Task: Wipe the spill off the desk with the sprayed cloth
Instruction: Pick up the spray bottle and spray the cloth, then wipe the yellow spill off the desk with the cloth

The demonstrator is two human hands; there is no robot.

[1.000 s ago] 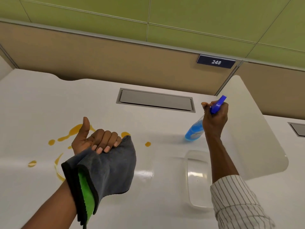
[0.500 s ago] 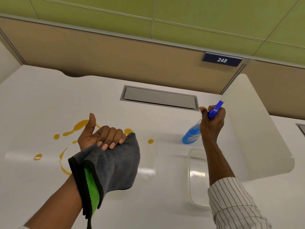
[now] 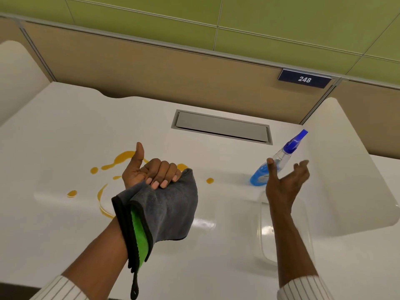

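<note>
My left hand [image 3: 149, 169] grips a grey cloth [image 3: 168, 208] with a green inner side and black trim, held just above the white desk [image 3: 54, 131], thumb pointing up. An orange spill [image 3: 124, 158] of blobs and a curved streak lies on the desk behind and left of that hand, with one drop [image 3: 209, 180] to its right. My right hand [image 3: 285, 182] is open, fingers spread, just in front of a spray bottle [image 3: 279, 161] with blue liquid and a blue nozzle. The bottle stands on the desk, free of the hand.
A clear plastic container [image 3: 266, 232] sits on the desk under my right forearm. A grey cable flap [image 3: 223, 127] is set into the desk at the back. White side dividers [image 3: 355, 180] rise on the right and far left, a tan partition behind.
My right hand let go of the spray bottle, which now stands on the desk, and drew back with fingers spread. My left hand with the cloth stayed in place.
</note>
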